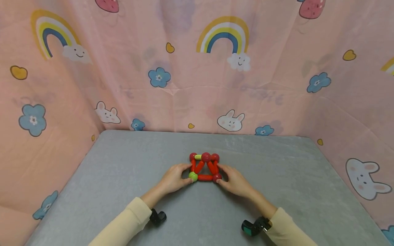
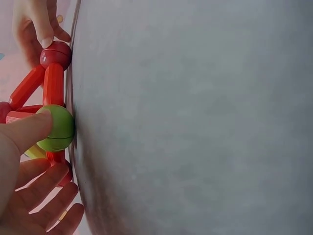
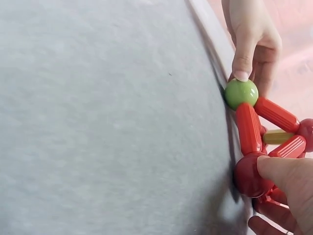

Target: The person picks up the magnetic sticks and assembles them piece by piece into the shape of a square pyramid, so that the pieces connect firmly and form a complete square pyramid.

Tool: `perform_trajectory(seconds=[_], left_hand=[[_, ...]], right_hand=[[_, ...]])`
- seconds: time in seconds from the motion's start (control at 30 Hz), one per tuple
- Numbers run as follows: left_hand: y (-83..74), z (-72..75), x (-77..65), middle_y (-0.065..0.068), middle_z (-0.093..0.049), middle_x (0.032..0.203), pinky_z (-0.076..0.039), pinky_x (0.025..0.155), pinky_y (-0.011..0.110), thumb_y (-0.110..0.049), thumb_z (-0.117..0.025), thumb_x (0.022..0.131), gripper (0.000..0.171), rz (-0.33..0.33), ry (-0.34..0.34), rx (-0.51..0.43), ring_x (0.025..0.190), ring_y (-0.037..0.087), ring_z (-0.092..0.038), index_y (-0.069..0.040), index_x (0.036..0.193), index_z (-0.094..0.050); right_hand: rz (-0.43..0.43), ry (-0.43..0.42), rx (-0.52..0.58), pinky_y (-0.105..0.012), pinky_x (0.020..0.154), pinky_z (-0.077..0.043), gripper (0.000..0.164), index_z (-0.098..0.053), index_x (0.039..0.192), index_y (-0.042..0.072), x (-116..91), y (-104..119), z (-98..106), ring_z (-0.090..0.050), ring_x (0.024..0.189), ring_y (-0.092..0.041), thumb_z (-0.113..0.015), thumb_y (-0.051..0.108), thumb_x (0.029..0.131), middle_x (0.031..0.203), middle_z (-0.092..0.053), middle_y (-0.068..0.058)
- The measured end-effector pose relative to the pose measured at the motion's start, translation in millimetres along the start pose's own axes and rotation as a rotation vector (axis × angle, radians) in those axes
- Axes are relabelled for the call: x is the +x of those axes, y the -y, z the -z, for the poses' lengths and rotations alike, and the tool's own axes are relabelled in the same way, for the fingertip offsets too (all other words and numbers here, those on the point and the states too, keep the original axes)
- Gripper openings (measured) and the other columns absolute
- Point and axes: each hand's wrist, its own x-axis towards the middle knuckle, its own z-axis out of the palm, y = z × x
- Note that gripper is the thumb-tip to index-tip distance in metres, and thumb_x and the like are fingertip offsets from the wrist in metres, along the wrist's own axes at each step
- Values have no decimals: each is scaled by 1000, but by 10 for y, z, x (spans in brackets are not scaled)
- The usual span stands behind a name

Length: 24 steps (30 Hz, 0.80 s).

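A small frame of magnetic balls and sticks stands on the grey table, with red sticks (image 1: 205,177), one yellow stick (image 1: 198,157), several red balls (image 1: 206,157) and a green ball (image 1: 193,176). My left hand (image 1: 174,177) holds its left side, the thumb on the green ball (image 2: 62,128) and the other fingers along the side behind it. On the right side, my right hand (image 1: 236,181) grips the near red ball (image 3: 250,175), its thumb pressed on the front. A red ball at the top middle joins two slanting sticks.
The grey tabletop (image 1: 129,164) stretches around the frame on all sides. A pink patterned cloth (image 1: 184,102) rises along its back and both sides. Black wrist cameras (image 1: 253,227) sit on both forearms, close over the table.
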Motion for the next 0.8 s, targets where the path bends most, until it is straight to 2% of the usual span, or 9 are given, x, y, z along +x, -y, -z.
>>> perform_trajectory(seconds=[0.23,0.53,0.8], left_hand=[[41,15,114,16,-59,120,-43,94,43,-21,-73,77,55,3,-8,-18,112,30,-54,1,124,-55],[75,36,219,15,-60,119,-44,93,42,-20,-73,77,55,19,-7,-12,111,28,-56,1,124,-55],[74,43,255,15,-58,121,-43,94,43,-20,-73,78,54,57,13,-17,112,29,-54,0,125,-55]], right_hand=[[-6,-10,1,-50,93,-41,54,-47,128,-8,119,-45,-1,-53,110,-36,-66,13,82,122,-56,-22],[-70,10,23,-48,95,-41,54,-46,130,-6,238,-83,-8,-51,115,-35,-65,13,83,126,-54,-22],[-66,6,35,-48,96,-40,53,-46,130,-6,264,-89,-5,-51,115,-35,-64,12,84,126,-53,-22]])
